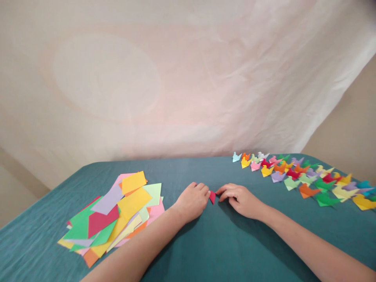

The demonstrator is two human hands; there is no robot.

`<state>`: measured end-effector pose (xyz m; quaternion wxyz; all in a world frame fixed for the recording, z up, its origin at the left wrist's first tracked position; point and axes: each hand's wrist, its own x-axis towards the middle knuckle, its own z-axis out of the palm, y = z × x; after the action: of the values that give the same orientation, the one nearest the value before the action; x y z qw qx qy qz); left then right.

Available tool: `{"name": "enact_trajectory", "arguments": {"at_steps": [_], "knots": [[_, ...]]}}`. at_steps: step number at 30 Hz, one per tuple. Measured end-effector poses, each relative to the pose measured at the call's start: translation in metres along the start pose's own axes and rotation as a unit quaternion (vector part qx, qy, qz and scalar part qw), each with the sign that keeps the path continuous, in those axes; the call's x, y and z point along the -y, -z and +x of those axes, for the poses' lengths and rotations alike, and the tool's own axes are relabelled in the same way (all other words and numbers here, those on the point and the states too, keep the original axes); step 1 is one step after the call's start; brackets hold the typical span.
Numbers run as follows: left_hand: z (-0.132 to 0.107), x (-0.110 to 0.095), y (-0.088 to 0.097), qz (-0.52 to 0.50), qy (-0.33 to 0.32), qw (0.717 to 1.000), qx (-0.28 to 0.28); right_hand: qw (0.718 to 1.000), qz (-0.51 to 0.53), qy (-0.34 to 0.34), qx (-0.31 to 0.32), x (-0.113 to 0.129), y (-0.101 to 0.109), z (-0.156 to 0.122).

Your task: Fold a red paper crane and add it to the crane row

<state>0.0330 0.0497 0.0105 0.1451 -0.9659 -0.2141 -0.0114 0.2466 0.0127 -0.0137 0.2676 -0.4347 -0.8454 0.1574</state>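
A small folded piece of red paper [212, 197] lies on the teal cloth between my two hands, its lower end tapering to a point. My left hand [194, 199] holds its left side, fingers bent and pressed together over the edge. From the other side, my right hand [238, 199] has its fingers curled, with the fingertips at the paper's right corner. The fingers partly hide the paper, so its full shape does not show.
Loose coloured paper sheets [117, 215] lie in an overlapping pile left of my left arm. Several folded paper birds [308, 192] stand in rows at the right. Teal cloth [190, 254] covers the table, and a pale hanging sheet [188, 86] rises behind it.
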Motion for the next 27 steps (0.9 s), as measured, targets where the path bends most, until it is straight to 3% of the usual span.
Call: {"name": "enact_trajectory", "arguments": {"at_steps": [3,5,12,23,27], "knots": [[0.000,-0.001,0.000,0.003,0.003,1.000,0.003,0.998,0.006,-0.014,-0.063,-0.003,-0.012,-0.001],[0.001,-0.002,0.000,0.004,0.004,1.000,0.002,0.997,-0.008,-0.008,-0.073,-0.002,-0.015,-0.001],[0.001,-0.002,-0.001,0.011,0.001,1.000,0.002,0.994,-0.107,0.025,-0.020,0.004,-0.017,0.001],[0.001,-0.008,-0.004,0.001,-0.007,0.999,-0.031,0.989,-0.144,0.019,0.015,0.010,-0.012,0.005],[0.000,-0.014,0.001,-0.007,-0.011,1.000,-0.014,0.987,-0.157,0.015,0.020,0.011,-0.012,0.005]]}}
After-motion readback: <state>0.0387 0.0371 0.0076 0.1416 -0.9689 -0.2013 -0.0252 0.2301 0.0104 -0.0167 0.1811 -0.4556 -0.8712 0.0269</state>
